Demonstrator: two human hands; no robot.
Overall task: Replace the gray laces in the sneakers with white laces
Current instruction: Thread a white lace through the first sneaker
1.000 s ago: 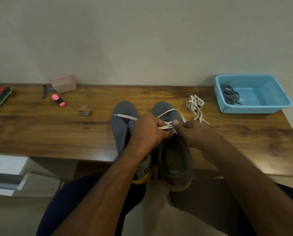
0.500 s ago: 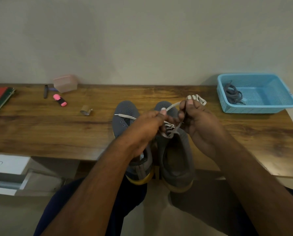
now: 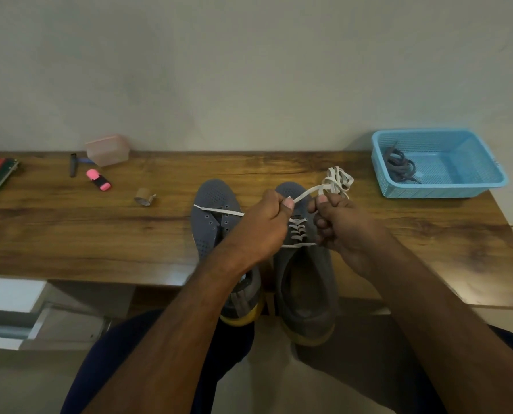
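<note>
Mid-lacing, judging by the crossings already on the right shoe.

Left shoe (image 3: 212, 216), toe to the wall, eyelets bare, a loose white lace end (image 3: 216, 210) lying across them. Left hand (image 3: 259, 227) over the gap between the shoes, fingers curled, thumb and forefinger pinching the white lace (image 3: 307, 192) running up and right. Right shoe (image 3: 304, 264) carrying several white crossings between the hands. Right hand (image 3: 341, 227) beside it, fingers curled, pinching the same lace near a bundled white coil (image 3: 337, 180) on the desk (image 3: 70, 234). Farther right, gray laces (image 3: 400, 168) lying discarded in the basket (image 3: 446, 189).

Next, probably: draw slack through evenly, find the next free eyelet, feed the tip in without twisting the flat lace.
</note>
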